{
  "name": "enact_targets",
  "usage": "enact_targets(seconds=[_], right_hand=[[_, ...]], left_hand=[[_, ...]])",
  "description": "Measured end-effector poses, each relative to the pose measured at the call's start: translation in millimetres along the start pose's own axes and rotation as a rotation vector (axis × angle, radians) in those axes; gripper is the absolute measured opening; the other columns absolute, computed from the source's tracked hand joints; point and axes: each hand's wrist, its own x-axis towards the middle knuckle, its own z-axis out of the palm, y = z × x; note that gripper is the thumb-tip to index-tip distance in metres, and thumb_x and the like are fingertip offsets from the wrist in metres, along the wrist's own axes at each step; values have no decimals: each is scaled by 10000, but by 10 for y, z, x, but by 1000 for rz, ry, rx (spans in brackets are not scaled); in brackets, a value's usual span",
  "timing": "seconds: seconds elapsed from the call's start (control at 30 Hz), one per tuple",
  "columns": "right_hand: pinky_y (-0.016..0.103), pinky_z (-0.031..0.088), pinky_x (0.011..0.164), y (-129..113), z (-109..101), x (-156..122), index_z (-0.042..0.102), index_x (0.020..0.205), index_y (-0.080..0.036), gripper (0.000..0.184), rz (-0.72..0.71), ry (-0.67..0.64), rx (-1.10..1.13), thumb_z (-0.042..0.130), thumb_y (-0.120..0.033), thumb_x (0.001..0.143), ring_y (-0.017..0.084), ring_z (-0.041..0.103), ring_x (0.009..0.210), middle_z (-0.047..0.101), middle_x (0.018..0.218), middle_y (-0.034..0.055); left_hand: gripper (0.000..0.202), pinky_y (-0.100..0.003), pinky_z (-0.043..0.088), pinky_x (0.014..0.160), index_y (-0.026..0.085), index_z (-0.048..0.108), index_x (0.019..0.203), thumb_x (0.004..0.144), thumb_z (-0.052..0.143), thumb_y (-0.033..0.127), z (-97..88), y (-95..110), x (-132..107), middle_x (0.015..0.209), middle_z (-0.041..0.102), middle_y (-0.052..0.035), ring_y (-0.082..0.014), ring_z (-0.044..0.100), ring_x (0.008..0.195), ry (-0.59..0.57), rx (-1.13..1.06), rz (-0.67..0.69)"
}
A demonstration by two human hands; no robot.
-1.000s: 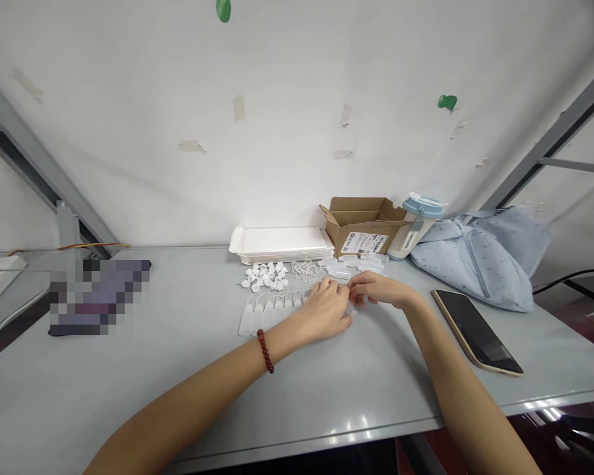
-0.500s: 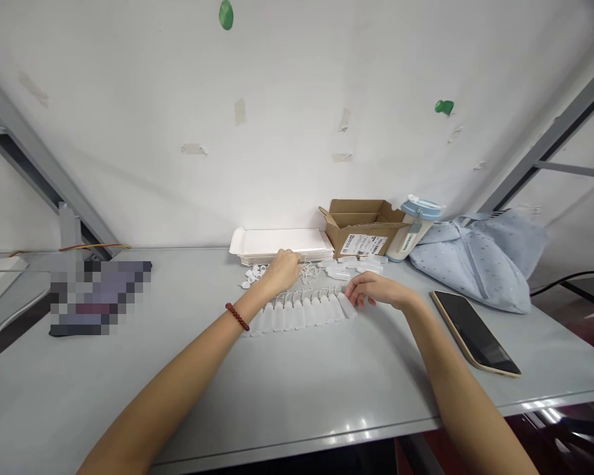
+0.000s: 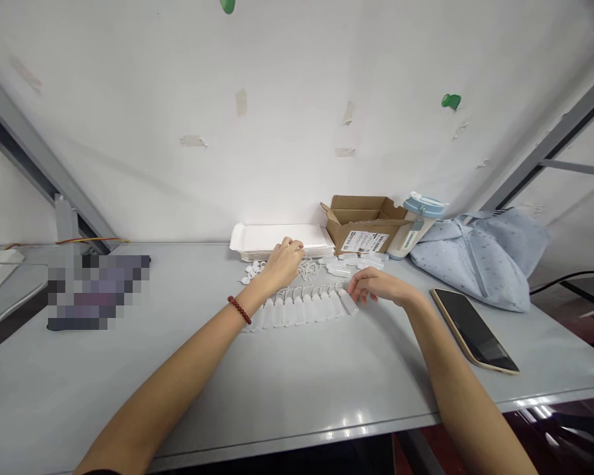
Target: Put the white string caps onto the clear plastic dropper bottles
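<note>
My left hand (image 3: 283, 261), with a red bead bracelet on its wrist, reaches over a pile of small white caps (image 3: 255, 270) and thin white strings (image 3: 309, 268); its fingers are curled together in a pinch, and what they hold is too small to make out. A row of several small translucent plastic bottles (image 3: 301, 307) lies side by side on the grey table (image 3: 297, 369). My right hand (image 3: 376, 287) rests at the right end of that row, fingers loosely bent and apart, fingertips beside the last bottle.
A stack of white trays (image 3: 277, 239) and an open cardboard box (image 3: 361, 224) stand against the wall. A blue-lidded cup (image 3: 416, 224) leans beside a light blue bag (image 3: 480, 254). A tablet (image 3: 475, 330) lies at the right, a dark pouch (image 3: 99, 290) at the left.
My left hand left the row of bottles and moved back to the caps and strings, then lifted slightly. My right hand stayed at the row's right end.
</note>
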Motion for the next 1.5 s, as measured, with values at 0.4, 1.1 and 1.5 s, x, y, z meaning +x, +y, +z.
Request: enact_targets(seconds=[0.4,1.1,1.5], right_hand=[[223,309,454,-38,36,-22,587,699,-138,178,-1,-70,24,432,-185,626,124,570,507,687,621,59],[276,412,635,107,116,246,585,879,-161,162,-212,572,-395,497,-237,767,198,577,741,642,777,62],[340,399,819,177,213,371,638,916,-156,160,-359,586,-598,547,-141,786,258,522,967,648,988,106]], left_hand=[[356,-373,450,758,134,610,993,729,429,-21,-49,29,4,1153,575,-100,-264,415,1014,-3,14,0],[269,-361,463,842,129,668,898,778,440,53,-159,145,37,930,642,-94,-228,550,939,79,-281,-30],[274,-268,488,711,155,684,939,733,518,82,-284,200,39,778,666,-24,-148,604,714,101,-672,-234]])
